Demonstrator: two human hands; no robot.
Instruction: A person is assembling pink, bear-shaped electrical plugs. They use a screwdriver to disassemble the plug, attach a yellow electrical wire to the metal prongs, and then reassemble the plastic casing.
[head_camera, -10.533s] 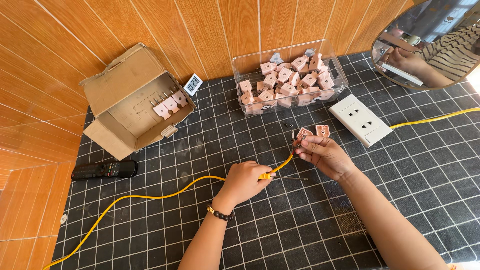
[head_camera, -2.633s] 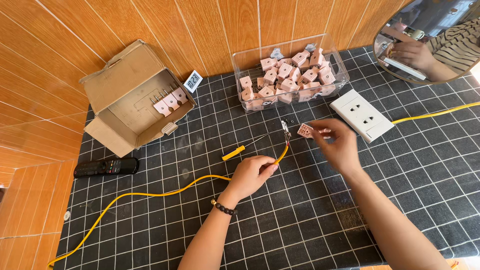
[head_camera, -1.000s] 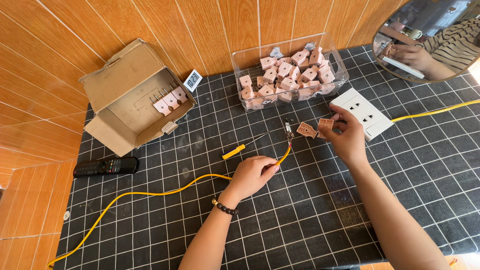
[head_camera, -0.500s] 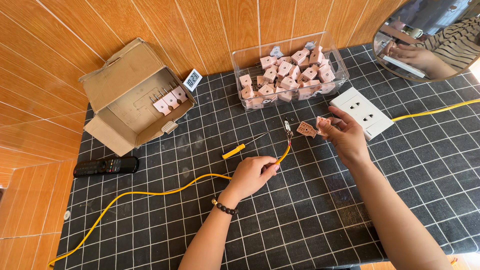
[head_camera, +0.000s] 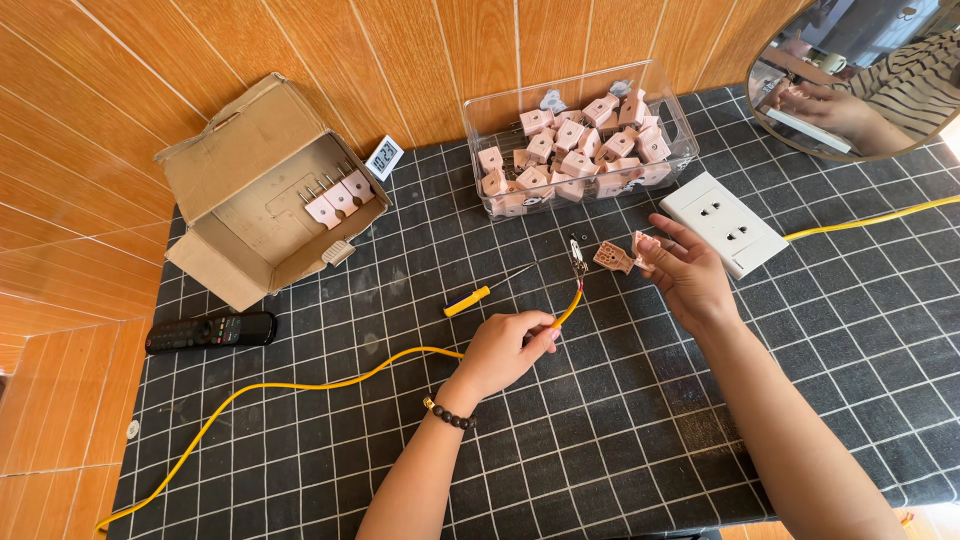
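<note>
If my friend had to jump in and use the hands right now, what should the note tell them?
Left hand: pinching the yellow cable close to its bare wire end, which points up.
Right hand: holding a small pink plug part; a second opened plug piece sits at its fingertips beside the wire end.
Nearby: yellow screwdriver lying on the black grid mat; clear tub of pink plugs behind; cardboard box with a few plugs to the left; white socket by the right hand.
Done: plug is open, wires bared.
Left: wires are not yet in the plug, and it is not yet closed.
</note>
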